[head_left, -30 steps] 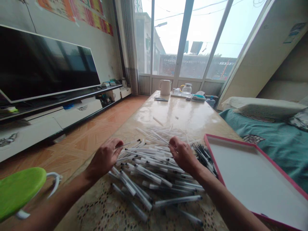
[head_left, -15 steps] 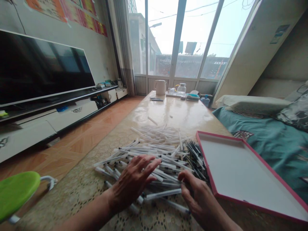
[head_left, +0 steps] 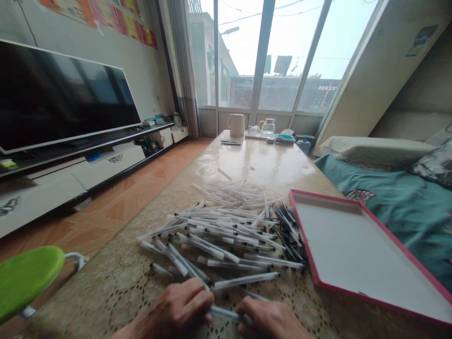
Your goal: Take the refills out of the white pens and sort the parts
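Note:
Low in the view, a white pen [head_left: 225, 312] spans the gap between my two hands. My left hand [head_left: 181, 303] is closed around its left end, and my right hand [head_left: 270, 319] pinches the right end. Just beyond my fingers lies a loose pile of pens [head_left: 226, 263] with whitish translucent barrels and black ends. One pen [head_left: 247, 281] rests at the near edge of the pile, close to my right hand. Thin dark sticks, apparently pen refills [head_left: 287, 230], are heaped to the right of the pile. Further back, plain white tubes [head_left: 233, 194] lie scattered.
A shallow white tray with a pink rim [head_left: 310, 254] sits right of the pens. At the table's far end stand a beige jug [head_left: 236, 125] and a glass pitcher [head_left: 268, 127]. A green stool [head_left: 30, 278] is at left, a teal-covered bed [head_left: 399, 193] at right.
Both hands have drawn back from the pile toward me and lower in view. My left hand, spread over the pens before, is now closed on a pen that both hands hold.

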The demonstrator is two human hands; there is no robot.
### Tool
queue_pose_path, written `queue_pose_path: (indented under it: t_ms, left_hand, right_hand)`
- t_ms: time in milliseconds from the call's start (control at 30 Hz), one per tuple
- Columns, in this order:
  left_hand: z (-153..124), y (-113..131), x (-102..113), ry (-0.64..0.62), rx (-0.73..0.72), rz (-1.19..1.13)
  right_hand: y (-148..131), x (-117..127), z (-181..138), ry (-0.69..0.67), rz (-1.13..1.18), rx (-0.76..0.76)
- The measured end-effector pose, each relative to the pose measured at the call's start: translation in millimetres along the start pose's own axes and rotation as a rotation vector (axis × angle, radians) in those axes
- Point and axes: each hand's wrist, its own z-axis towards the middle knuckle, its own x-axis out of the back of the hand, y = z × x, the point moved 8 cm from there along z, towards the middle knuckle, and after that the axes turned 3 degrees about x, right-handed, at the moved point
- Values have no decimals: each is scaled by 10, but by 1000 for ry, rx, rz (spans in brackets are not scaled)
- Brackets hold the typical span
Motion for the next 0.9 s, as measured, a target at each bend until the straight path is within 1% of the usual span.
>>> queue_pose_path:
  t_ms: [100,167,233,333,400,467,533,600,667,700,767,833,900]
  left_hand:
    - [91,-212,-107,-1,50,-25]
    - [173,-304,-140,-1,88,-54]
    - [248,-336,-149,-6,113,-77]
    - [336,-314,-129,-13,121,-92]
    - [385,-306,-94,-8,137,-143]
    - [435,-325,-37,19,179,-266]
    - [491,-391,20,62,276,-442]
    - [543,-510,27,103,455,-690]
    - [596,-604,-42,127,649,-992]
    - [634,-621,-82,138,710,-1130]
    - [727,-632,-123,186,752,-1304]
    - [799,-641,-145,236,742,-1369]
    - [830,-637,-191,246,728,-1395]
  right_hand:
    - [-3,212,95,60,-102,-43]
    - [0,320,131,72,-120,-63]
    - [2,368,153,71,-123,-68]
    - [-8,376,183,75,-145,-54]
    - [-13,391,197,92,-131,-53]
    - [-27,437,202,115,-71,-39]
    - [-47,521,207,150,2,-14]
    - [-50,632,227,200,69,3]
    - [-35,741,270,245,143,13]
    - [-26,784,299,257,188,20]
    - [-11,835,362,252,300,36]
    - [9,838,413,218,435,38]
    - [34,813,438,189,521,27]
